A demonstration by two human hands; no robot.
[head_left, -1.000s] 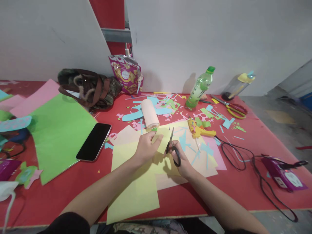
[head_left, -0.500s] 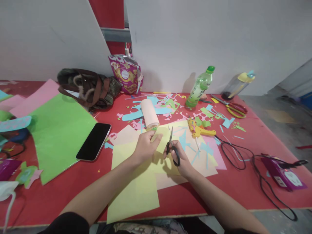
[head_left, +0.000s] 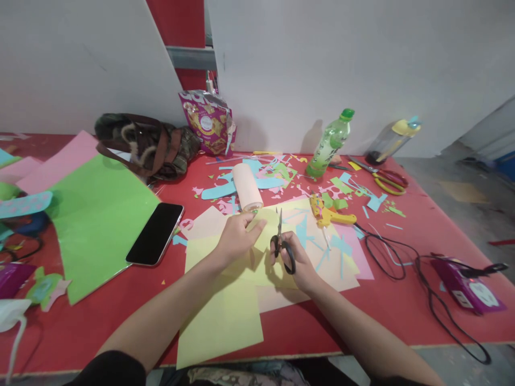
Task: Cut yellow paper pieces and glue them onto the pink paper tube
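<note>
Between the thumb and fingers of my left hand (head_left: pixel 240 236) is a small piece of yellow paper (head_left: pixel 266 222). A bit of green shows at the fingertips, too small to name. My right hand (head_left: pixel 298 262) grips a pair of black-handled scissors (head_left: pixel 280 233), fingers through the loops. The blades point away from me, slightly parted, close to the right edge of the yellow piece. Just beyond my left hand lies a pale paper-covered tube (head_left: pixel 246 185) on light blue paper strips (head_left: pixel 219 190). Yellow sheets (head_left: pixel 221 321) spread beneath both hands.
A black phone (head_left: pixel 155 233) rests partly on a green sheet (head_left: pixel 96 214) at the left. To the right are a yellow glue gun (head_left: pixel 330 214) with its cable, a green bottle (head_left: pixel 330 142), larger scissors (head_left: pixel 388 179) and a purple box (head_left: pixel 469 287). Paper scraps litter the back.
The scissors have shifted slightly left, and their blades look a little closer together. My left hand has tilted slightly with the yellow piece.
</note>
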